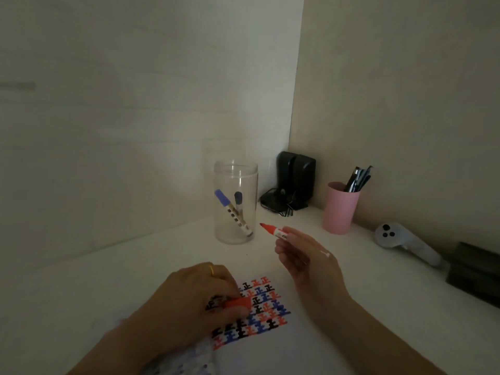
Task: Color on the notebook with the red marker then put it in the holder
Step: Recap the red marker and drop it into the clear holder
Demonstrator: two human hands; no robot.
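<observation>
Red marker [273, 230] (uncapped) in right hand [305, 262]

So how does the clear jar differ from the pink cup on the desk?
The clear jar is see-through, and the pink cup is opaque. The jar is taller and stands left of the cup. The jar's two blue-capped markers sit wholly inside it, while the cup's dark pens stick out above its rim. Both stand upright and open-topped.

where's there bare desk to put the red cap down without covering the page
Bare white desk lies left of the clear plastic jar and beyond the left hand. A smaller patch sits between the jar, the pink cup and the patterned notebook page. The right side is crowded: white controller, dark box.
</observation>
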